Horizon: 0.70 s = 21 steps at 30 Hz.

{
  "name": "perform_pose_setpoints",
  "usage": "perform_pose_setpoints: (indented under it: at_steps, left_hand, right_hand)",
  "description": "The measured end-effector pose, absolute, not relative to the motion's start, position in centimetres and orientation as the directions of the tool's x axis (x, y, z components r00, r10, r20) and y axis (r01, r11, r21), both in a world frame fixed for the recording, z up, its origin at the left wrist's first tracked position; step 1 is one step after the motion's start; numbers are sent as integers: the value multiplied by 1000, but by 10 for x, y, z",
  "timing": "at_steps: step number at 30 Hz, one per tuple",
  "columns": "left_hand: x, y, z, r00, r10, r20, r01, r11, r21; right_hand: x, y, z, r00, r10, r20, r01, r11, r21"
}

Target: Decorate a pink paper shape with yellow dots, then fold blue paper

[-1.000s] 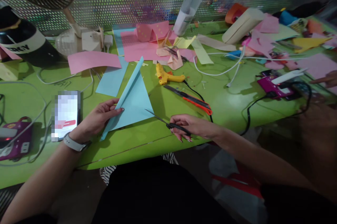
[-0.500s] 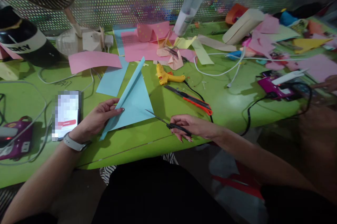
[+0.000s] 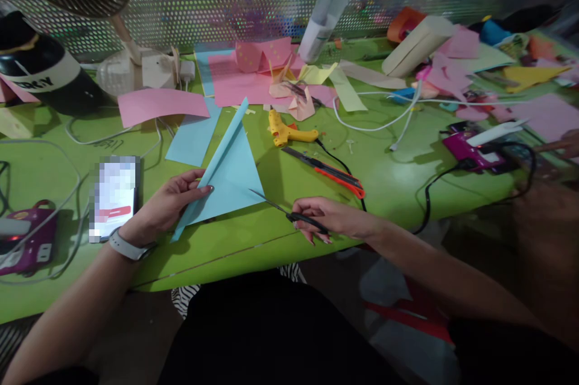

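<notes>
A light blue sheet of paper (image 3: 235, 174), rolled or folded over along its left edge, is pinched between the thumb and fingers of my left hand (image 3: 178, 198). My right hand (image 3: 323, 216) is closed around the black handles of a pair of scissors (image 3: 271, 204). Their pointed tip lies at the paper's lower right corner. Just beyond the scissors, an orange and black utility knife (image 3: 335, 174) lies on the green table (image 3: 253, 255). A yellow glue gun (image 3: 292, 131) rests a little farther back.
Left of my left hand lies a lit phone (image 3: 115, 195). A curved pink paper strip (image 3: 163, 105) and blue paper (image 3: 192, 137) lie behind it. Purple power strips (image 3: 484, 152) and cables sit on both sides. A plastic bottle (image 3: 332, 5) leans at the back; a person's hand (image 3: 561, 145) shows far right.
</notes>
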<state>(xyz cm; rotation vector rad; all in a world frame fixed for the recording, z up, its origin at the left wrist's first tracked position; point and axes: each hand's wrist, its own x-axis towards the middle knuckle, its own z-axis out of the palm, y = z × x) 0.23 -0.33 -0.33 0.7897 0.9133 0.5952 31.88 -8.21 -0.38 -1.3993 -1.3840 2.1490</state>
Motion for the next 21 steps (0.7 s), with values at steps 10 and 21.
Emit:
perform_pose_setpoints:
  at_steps: [10, 21]
  left_hand:
    - [4, -5, 0, 494, 726, -478, -116, 600, 791]
    - [4, -4, -1, 502, 727, -469, -126, 598, 792]
  right_hand:
    - [320, -83, -6, -492, 623, -608, 328, -514, -793]
    - [316, -84, -2, -410, 637, -652, 354, -548, -758]
